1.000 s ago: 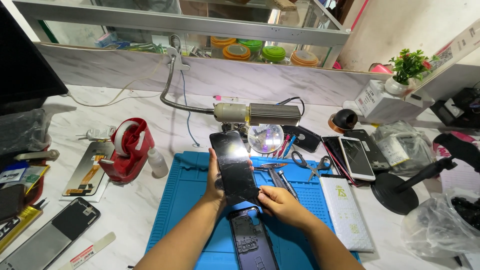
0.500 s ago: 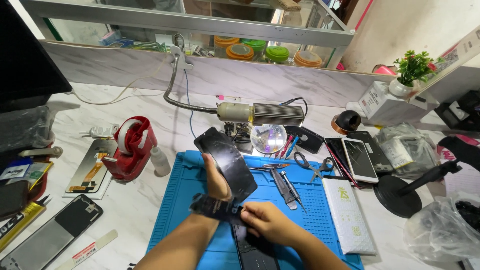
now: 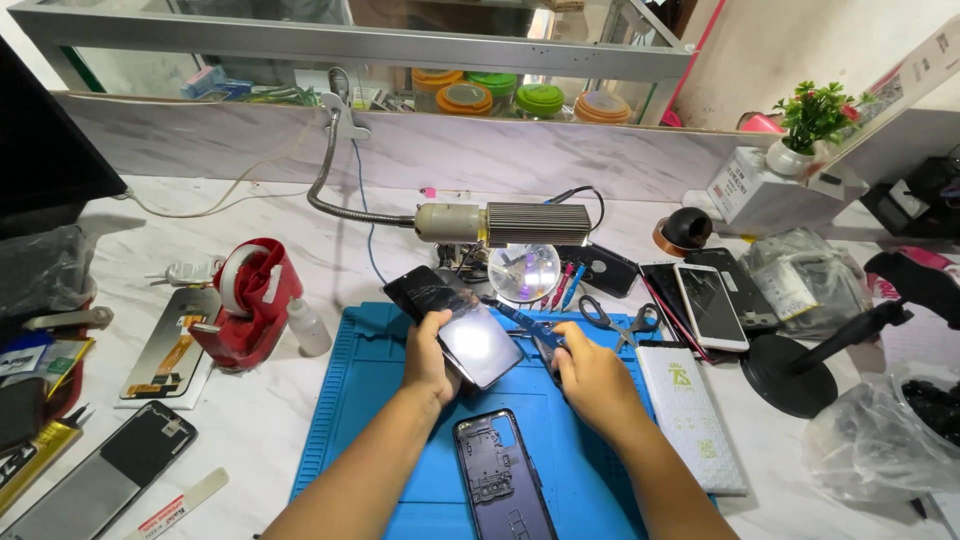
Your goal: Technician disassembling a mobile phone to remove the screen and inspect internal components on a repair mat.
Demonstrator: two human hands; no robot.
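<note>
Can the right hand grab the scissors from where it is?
Probably yes. The right hand rests on the blue mat, and the scissors lie just past its fingers, apart from them, with nothing lying between.

Glossy black phone screen (image 3: 455, 325) over blue mat (image 3: 360, 420)

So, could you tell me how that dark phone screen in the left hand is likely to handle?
The phone screen looks thin and flat, so probably light and fairly stiff. Its glossy face reflects the lamp, so it may be slippery. The left hand grips only one edge, so it could flex or crack under pressure.
</note>
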